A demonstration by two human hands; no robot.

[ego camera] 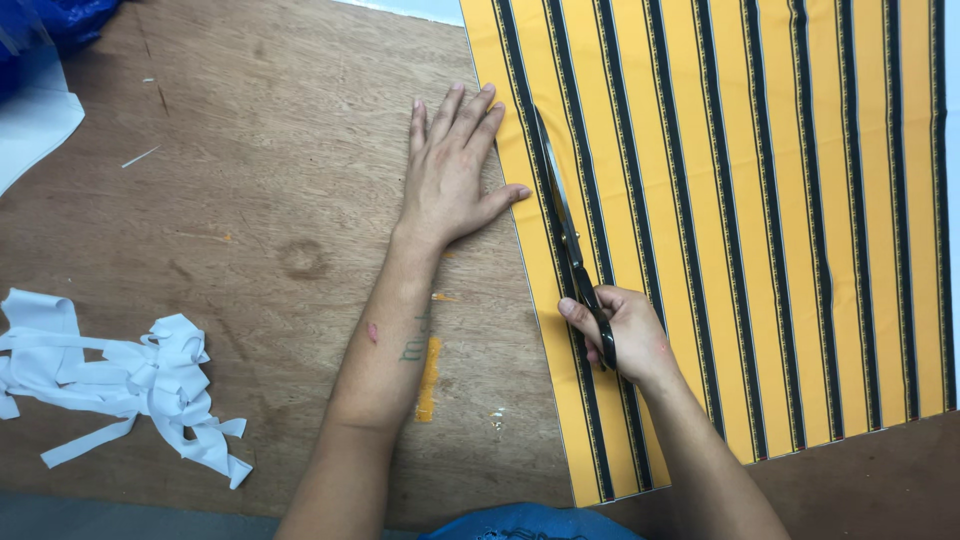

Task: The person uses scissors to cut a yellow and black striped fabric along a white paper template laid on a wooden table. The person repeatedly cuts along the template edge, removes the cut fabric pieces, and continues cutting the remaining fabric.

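The right hand (625,335) has its grip closed through the handles of a pair of dark scissors (570,235), thumb and fingers curled tight around the loops. From that grip the long blades run up and away, slightly to the left, lying along one black stripe of a yellow-and-black striped cloth (760,220). How far apart the blades stand is hard to tell — they look nearly together.

The cloth spreads out flat under and to the right of the grip, covering most of that side of the wooden counter (270,220); its left edge runs just left of the scissors.

The left hand (452,170) lies flat and open, up and to the left of the grip, holding nothing. Its palm rests on the bare wood, while the fingertips and thumb press on the edge of the cloth, just beside the blades.

Far off to the left of both hands sits a loose heap of white fabric strips (130,385) — well apart from the cloth. A larger white piece (35,120) lies at the counter's upper left corner.
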